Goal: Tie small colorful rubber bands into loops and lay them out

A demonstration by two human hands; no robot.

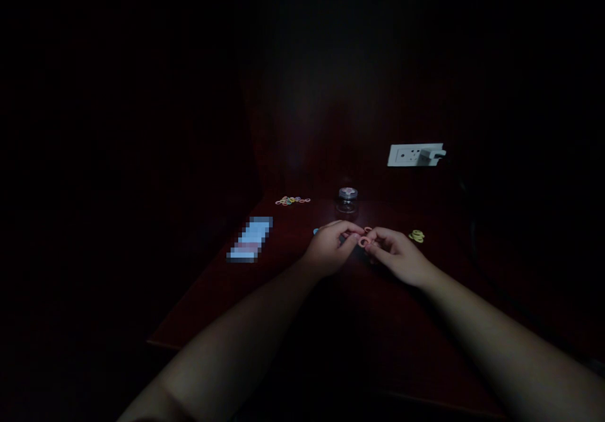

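1. The right hand (404,255) pinches a pink ring (361,244) between thumb and fingers, with the ring's near face showing.
2. The left hand (328,247) meets it from the other side, thumb tip at the ring's edge and fingers curled over; whether it also grips the ring, I cannot tell.
3. The pink ring is between the two sets of fingertips, above the dark reddish table (227,290).
4. Just behind it, at the right fingertips, shows another pinkish ring (368,228) (its support is hidden).
5. A bit of something blue (316,231) peeks out beside the left hand, mostly covered.
6. Yellow rings (416,236) lie in a small heap near the right hand, on its outer side.
7. Beyond the hands stands a clear lidded jar (348,206).
8. Mixed-colour rings (290,201) lie scattered farther back, left of the jar.
9. A bright, pixelated rectangle (250,239) lies at the left.
10. On the wall, a white socket panel (401,155) holds a plug (431,155).
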